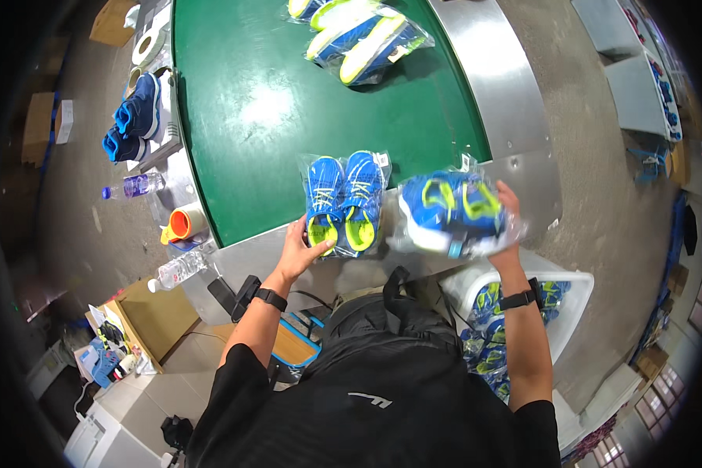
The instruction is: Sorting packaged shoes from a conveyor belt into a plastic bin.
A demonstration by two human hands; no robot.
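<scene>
A bagged pair of blue sneakers [343, 199] with yellow-green linings stands soles down at the near edge of the green belt, heels toward me. My left hand [299, 249] grips it at the heel of the left shoe, thumb on top. Over the metal edge to the right, my right hand [508, 222] is closed on a second bagged pair of blue sneakers [437, 209]. That pair lies tilted, white sole edge toward me, its openings showing yellow-green, and is slightly blurred. Part of my right fingers is hidden behind the clear bag.
More bagged sneakers [366, 43] lie far up the green belt [249, 148]. A white bin [581, 287] with several bagged pairs stands at my right. Dark blue shoes [138, 109] sit on a box at the left edge, near tape rolls [148, 47], bottles [181, 267] and an orange-lined cup [182, 224].
</scene>
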